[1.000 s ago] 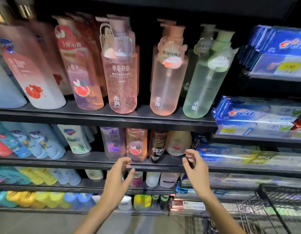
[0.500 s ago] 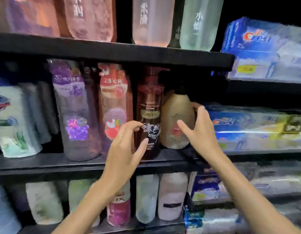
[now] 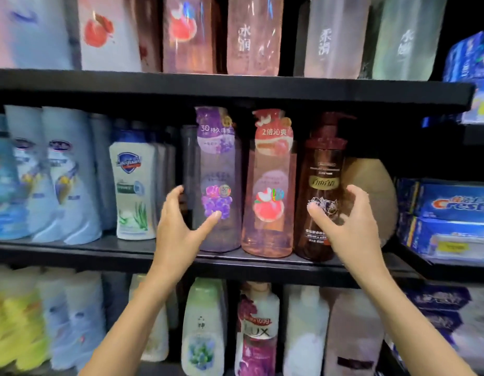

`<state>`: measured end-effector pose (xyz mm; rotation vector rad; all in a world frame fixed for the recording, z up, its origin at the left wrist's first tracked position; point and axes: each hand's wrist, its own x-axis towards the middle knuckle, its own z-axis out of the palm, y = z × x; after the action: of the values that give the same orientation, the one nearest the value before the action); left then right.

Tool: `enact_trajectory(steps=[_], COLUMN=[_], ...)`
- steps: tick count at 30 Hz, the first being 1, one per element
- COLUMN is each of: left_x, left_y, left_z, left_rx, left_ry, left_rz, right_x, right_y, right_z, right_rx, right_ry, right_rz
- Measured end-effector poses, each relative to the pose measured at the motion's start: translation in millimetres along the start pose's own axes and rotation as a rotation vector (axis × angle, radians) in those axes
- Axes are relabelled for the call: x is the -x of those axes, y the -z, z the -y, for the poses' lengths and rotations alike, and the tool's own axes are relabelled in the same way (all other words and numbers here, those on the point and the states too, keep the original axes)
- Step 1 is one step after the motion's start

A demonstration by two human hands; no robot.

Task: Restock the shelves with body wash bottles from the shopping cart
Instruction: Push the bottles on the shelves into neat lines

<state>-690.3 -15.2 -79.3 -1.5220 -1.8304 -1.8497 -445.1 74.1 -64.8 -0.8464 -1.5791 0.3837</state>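
A: Where are the hands?

B: Both are raised in front of the middle shelf (image 3: 72, 253). The left hand (image 3: 178, 232) is spread wide, thumb tip on or just before the purple body wash bottle (image 3: 217, 183), fingers curving round toward its left side. It holds nothing.

A: And the right?

B: The right hand (image 3: 349, 226) is also wide, thumb in front of the brown pump bottle (image 3: 321, 191), fingers curved at its right edge. Whether they touch it I cannot tell. Nothing is gripped.

A: What stands between those two bottles?

B: A pink body wash bottle (image 3: 270, 185), upright, touching or just beside each neighbour. All three stand at the shelf's front lip.

A: Any room to move?

B: A dark gap lies left of the purple bottle, before the white Safeguard bottle (image 3: 133, 191), with a greyish bottle standing further back in it. Right of the brown bottle sits a rounded tan bottle (image 3: 371, 191), set further back, then the shelf's end and the Crest toothpaste boxes (image 3: 452, 210).

A: Headroom?

B: Little; the pump tops come close under the upper shelf (image 3: 235, 88).
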Motion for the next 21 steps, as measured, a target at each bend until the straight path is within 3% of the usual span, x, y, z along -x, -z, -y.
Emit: enact_trajectory(steps=[3, 21], left_x=[-3, -13], left_y=[-12, -9], left_z=[6, 30], left_rx=[0.059, 0.124], left_ry=[0.012, -0.036], left_rz=[0.162, 0.100], right_x=[-3, -7], right_y=[-3, -4], right_z=[-8, -9], right_rx=[0.072, 0.187], right_ry=[-0.117, -0.026], right_rz=[0.031, 0.033])
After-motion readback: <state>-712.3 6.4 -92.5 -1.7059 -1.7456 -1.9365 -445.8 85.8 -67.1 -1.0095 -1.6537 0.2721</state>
